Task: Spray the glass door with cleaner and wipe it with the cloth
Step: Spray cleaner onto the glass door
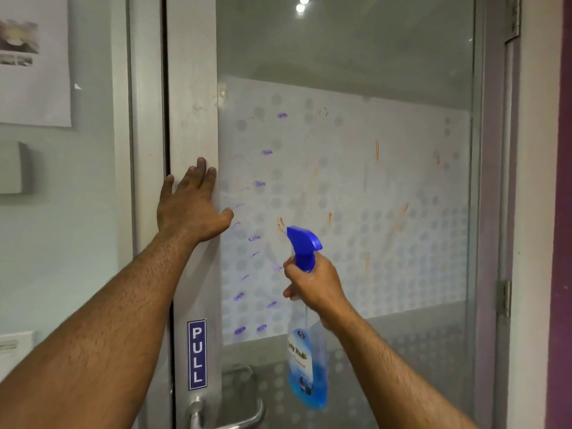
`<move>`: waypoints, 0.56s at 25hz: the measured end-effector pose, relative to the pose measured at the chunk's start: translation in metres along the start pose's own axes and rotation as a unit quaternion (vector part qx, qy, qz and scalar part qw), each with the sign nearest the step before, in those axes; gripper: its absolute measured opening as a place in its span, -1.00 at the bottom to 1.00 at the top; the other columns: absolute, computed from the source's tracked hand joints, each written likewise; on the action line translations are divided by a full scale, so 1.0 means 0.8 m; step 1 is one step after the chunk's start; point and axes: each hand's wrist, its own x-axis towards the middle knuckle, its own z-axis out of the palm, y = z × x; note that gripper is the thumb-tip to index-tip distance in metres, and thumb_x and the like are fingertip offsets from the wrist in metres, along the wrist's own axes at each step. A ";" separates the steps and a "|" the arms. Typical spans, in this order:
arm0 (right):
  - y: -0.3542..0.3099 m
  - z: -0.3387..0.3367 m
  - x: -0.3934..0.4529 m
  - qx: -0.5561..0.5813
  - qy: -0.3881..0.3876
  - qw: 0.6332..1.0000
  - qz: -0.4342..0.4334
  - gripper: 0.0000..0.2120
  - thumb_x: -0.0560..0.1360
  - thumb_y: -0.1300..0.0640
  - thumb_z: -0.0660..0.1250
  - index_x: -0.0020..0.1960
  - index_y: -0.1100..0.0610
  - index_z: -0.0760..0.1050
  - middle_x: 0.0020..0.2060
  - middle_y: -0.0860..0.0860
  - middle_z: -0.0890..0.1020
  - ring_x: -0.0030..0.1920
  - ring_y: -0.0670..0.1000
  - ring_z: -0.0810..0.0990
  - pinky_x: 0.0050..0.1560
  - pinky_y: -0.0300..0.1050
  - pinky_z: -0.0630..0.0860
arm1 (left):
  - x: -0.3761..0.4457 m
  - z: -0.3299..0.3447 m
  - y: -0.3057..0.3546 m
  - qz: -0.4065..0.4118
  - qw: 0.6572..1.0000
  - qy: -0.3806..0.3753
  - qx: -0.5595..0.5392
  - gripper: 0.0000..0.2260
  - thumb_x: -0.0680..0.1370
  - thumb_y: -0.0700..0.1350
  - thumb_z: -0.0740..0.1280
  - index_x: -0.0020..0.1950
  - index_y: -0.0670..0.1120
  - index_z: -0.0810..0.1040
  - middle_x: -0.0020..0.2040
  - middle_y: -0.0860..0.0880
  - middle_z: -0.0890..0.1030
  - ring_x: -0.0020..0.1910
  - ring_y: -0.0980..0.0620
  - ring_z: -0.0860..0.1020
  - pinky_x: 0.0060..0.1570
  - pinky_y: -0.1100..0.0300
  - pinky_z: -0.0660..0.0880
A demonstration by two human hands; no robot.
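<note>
The glass door point(387, 196) fills the middle of the view, its frosted dotted band marked with purple and orange scribbles. My right hand point(315, 286) grips the neck of a spray bottle point(306, 366) of blue cleaner, whose blue trigger head points left and up at the glass. My left hand point(192, 205) lies flat with spread fingers on the door's metal frame point(192, 103), the thumb touching the edge of the glass. No cloth is in view.
A blue PULL sticker point(197, 354) sits on the frame above a metal lever handle point(229, 413). Hinges point(503, 298) run down the door's right side by a purple wall. A paper notice point(34, 57) hangs on the wall at left.
</note>
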 end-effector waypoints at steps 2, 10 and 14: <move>0.025 0.004 -0.017 0.008 0.000 1.000 0.017 -0.93 0.51 0.16 0.34 -0.02 0.08 0.49 -0.23 0.03 0.63 -0.26 0.01 0.69 -0.19 -0.14 0.65 | 0.001 -0.001 -0.002 0.004 1.000 0.001 0.006 -0.19 0.53 0.32 0.14 0.63 0.01 -0.11 0.63 0.02 -0.19 0.61 0.05 -0.08 0.55 -0.07 -0.19; 0.103 0.021 -0.043 -0.010 0.001 0.998 0.064 -0.94 0.49 0.20 0.35 -0.06 0.09 0.49 -0.19 0.08 0.64 -0.27 0.01 0.69 -0.30 -0.28 0.59 | -0.001 0.012 0.008 -0.002 0.999 0.014 -0.029 -0.16 0.52 0.38 0.11 0.63 -0.05 -0.09 0.63 -0.02 -0.17 0.61 0.01 -0.10 0.55 -0.08 -0.17; 0.113 0.008 -0.028 -0.002 0.015 0.998 0.062 -0.91 0.48 0.21 0.33 -0.02 0.14 0.50 -0.17 0.12 0.64 -0.29 0.01 0.69 -0.28 -0.25 0.60 | -0.004 0.028 0.013 -0.005 0.998 0.030 -0.054 -0.19 0.56 0.37 0.04 0.62 -0.07 -0.13 0.63 -0.02 -0.21 0.61 -0.02 -0.14 0.55 -0.06 -0.13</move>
